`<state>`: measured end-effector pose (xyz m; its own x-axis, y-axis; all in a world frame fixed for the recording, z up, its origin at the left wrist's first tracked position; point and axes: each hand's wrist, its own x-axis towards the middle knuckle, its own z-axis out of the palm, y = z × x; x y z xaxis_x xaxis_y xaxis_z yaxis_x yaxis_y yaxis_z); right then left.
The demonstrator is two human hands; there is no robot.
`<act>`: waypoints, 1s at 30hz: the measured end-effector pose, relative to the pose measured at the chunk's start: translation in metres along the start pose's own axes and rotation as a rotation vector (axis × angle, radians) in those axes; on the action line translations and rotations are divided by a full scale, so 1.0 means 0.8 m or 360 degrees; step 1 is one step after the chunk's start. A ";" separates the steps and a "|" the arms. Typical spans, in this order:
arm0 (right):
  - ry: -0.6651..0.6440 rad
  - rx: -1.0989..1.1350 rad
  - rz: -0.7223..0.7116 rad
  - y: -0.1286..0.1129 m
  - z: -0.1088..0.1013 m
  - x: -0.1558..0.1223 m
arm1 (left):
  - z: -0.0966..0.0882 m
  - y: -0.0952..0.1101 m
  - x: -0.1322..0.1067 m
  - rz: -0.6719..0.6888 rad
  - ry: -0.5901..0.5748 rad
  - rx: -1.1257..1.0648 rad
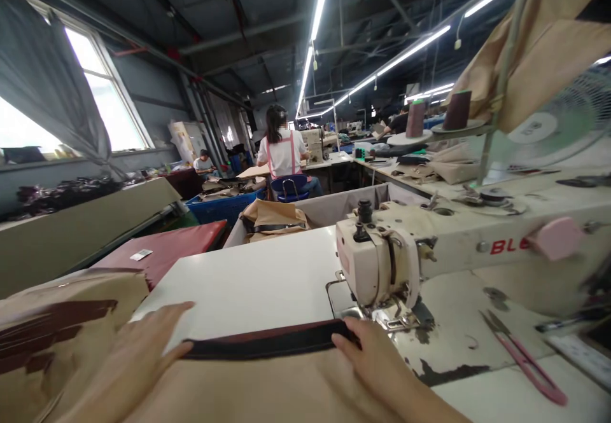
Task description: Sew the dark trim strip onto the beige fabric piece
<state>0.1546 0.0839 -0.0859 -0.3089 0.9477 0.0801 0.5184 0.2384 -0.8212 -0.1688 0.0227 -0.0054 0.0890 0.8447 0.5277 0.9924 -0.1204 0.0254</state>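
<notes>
A tan fabric panel (267, 388) with a black strip (267, 345) along its far edge lies on the white sewing table (248, 283). My right hand (370, 353) grips the right end of the strip, close to the needle area of the sewing machine (377, 261). At the panel's left side is my left hand (143, 346), slightly blurred. Its fingers stretch forward, with the thumb apart and touching the left end of the strip. The machine's presser foot is partly hidden behind its head.
Pink-handled snips (527, 362) rest to the right. Stacked tan and brown pieces (57, 340) fill the left. Beyond the table are a bin (319, 210) with tan pieces, a seated person (281, 149) and thread cones (457, 110) beside a fan (548, 124).
</notes>
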 end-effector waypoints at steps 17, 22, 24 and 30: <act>-0.0126 0.0882 -0.0086 -0.006 -0.055 -0.083 | 0.011 0.214 0.024 0.0210 -0.1124 -0.1028; 0.0058 0.0982 -0.0114 -0.026 -0.065 -0.104 | -0.001 0.250 0.003 0.0228 -0.0771 -0.0721; 0.0029 0.1062 -0.0124 -0.028 -0.067 -0.108 | 0.004 0.255 -0.004 0.0228 -0.0772 -0.0749; 0.0111 0.1100 -0.0111 -0.024 -0.063 -0.114 | 0.008 0.253 -0.008 0.0335 -0.0775 -0.0777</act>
<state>0.2131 0.0033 -0.0493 -0.2589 0.9521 0.1627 -0.1339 0.1314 -0.9822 0.0321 -0.0037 -0.0091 0.4151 0.9008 0.1276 0.8090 -0.4296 0.4013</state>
